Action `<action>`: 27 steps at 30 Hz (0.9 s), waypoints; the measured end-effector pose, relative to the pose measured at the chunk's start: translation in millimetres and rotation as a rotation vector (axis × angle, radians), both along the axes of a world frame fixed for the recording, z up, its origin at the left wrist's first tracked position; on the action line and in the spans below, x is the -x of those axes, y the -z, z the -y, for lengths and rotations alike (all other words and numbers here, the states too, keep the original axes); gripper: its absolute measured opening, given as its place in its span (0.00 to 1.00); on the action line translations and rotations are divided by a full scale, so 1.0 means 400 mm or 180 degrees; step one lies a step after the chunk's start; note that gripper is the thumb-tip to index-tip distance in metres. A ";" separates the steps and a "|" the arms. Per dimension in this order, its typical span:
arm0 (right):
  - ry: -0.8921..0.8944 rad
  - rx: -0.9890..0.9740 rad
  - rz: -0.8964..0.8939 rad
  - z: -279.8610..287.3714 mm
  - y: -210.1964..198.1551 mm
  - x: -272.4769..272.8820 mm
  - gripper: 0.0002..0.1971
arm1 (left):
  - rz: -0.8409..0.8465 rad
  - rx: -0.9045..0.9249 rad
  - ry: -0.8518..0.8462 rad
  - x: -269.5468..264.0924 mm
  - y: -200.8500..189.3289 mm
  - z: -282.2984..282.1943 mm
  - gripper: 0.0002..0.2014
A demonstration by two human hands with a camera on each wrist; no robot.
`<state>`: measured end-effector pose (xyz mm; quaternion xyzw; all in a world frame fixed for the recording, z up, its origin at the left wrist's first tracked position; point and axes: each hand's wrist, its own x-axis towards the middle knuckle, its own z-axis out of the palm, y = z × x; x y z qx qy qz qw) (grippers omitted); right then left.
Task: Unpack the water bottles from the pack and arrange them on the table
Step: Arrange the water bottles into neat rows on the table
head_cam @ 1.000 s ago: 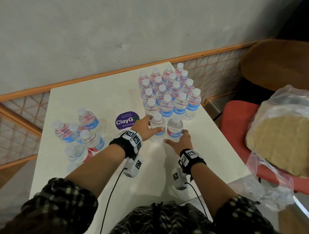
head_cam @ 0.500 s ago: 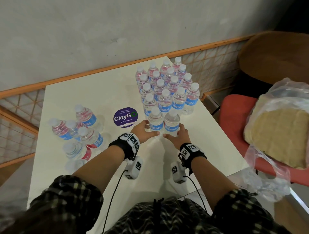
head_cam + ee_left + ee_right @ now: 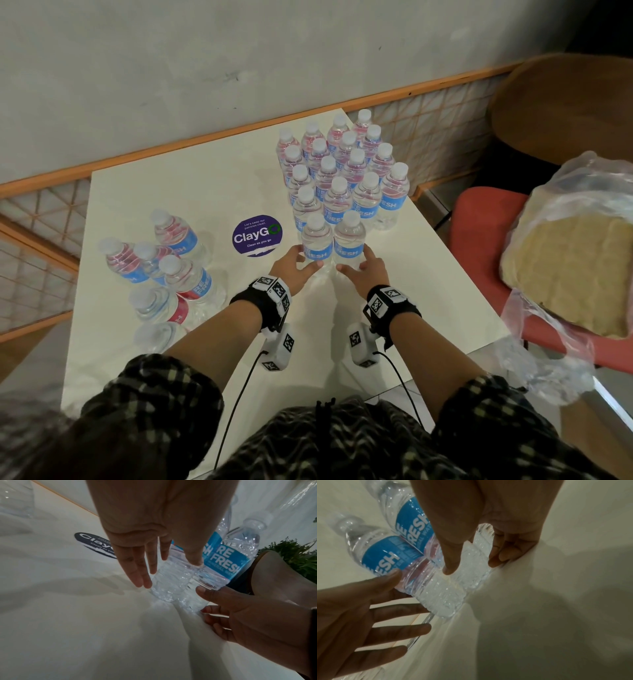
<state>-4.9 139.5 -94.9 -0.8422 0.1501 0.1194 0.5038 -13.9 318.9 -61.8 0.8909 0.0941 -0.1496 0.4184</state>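
Observation:
Two clear water bottles with blue labels stand side by side at the front of a tight block of bottles (image 3: 342,164) on the white table (image 3: 171,192). My left hand (image 3: 293,269) flanks the left bottle (image 3: 317,240). In the left wrist view its fingers (image 3: 142,580) lie straight beside that bottle (image 3: 171,582), with the thumb against the bottle's front. My right hand (image 3: 359,270) flanks the right bottle (image 3: 350,236). In the right wrist view its thumb (image 3: 450,561) touches the lower part of that bottle (image 3: 477,553), and its loosely bent fingers rest on the table beside it.
A loose cluster of bottles (image 3: 161,267) stands at the table's left. A purple round sticker (image 3: 257,236) lies left of my hands. Past the table's right edge are a red chair (image 3: 479,219) and a plastic bag (image 3: 575,267) holding something beige.
The two front bottles slid forward against the block. Both hands dropped from gripping the bottles' middles to lying loosely at their bases.

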 end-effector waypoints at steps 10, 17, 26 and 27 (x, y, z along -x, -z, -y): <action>-0.0063 0.0012 -0.0041 -0.013 -0.003 -0.030 0.42 | -0.0037 0.0011 -0.0037 -0.017 -0.007 0.004 0.35; -0.0041 -0.0029 -0.0120 -0.006 0.000 -0.014 0.38 | -0.0005 -0.0036 0.0051 -0.022 0.005 -0.001 0.30; 0.0079 -0.0165 -0.0170 -0.008 -0.017 -0.010 0.37 | -0.0166 0.0127 -0.0055 -0.043 0.011 -0.005 0.52; 0.0106 -0.0178 -0.0180 -0.008 -0.016 -0.011 0.37 | -0.0179 0.0123 -0.0054 -0.044 0.008 -0.001 0.52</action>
